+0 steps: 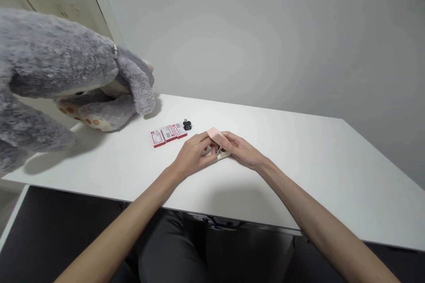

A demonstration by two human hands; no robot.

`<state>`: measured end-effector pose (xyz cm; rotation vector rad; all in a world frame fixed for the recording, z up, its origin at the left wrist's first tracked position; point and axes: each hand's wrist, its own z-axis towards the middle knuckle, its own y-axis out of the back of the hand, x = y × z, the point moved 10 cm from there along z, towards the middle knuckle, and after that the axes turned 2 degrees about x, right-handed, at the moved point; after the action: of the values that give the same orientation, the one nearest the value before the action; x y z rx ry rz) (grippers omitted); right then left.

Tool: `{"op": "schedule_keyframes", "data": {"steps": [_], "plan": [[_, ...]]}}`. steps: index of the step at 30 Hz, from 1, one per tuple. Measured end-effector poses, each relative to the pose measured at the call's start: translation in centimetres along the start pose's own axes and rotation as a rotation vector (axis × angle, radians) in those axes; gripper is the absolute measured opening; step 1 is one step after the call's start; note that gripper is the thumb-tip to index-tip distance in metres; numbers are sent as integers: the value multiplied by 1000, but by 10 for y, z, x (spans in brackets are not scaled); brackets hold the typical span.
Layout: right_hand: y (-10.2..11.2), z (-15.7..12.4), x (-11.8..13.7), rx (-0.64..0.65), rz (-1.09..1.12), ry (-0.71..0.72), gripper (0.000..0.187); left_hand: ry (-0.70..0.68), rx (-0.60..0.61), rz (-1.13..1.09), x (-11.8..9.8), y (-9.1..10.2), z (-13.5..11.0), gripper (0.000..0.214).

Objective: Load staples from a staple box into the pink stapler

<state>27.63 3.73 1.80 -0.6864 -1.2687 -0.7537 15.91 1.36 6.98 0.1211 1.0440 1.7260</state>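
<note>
What looks like a small stapler (215,135), with a pink top raised over a cream base, is between my two hands just above or on the white table. My right hand (244,150) is closed on its right end, thumb against the pink top. From the other side, my left hand (191,154) grips it, with fingertips curled in at the gap between top and base. A bit of metal shows in that gap; the fingers hide most of the inside.
Several red-and-white small boxes (169,133) lie in a row left of my hands. Beside them is a small black object (187,124), perhaps a staple remover. A large grey plush toy (99,70) takes up the table's left end. Behind the table (299,163) stands a grey wall (249,35).
</note>
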Motion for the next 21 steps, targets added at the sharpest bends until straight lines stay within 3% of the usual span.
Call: {"op": "schedule_keyframes", "data": {"steps": [4, 7, 13, 17, 21], "plan": [[1, 0, 1, -8, -25, 1, 47, 135, 2, -108, 7, 3, 2, 15], [7, 0, -2, -46, -19, -7, 48, 316, -114, -276, 24, 12, 2, 10], [24, 0, -3, -177, -56, -10, 55, 795, -454, -1141, 84, 1, -17, 11], [30, -1, 4, -247, -86, 24, 57, 887, -500, -1490, 95, -8, -23, 11], [32, -2, 6, -284, -95, 40, 57, 881, -469, -1588, 92, -8, -23, 10]]}}
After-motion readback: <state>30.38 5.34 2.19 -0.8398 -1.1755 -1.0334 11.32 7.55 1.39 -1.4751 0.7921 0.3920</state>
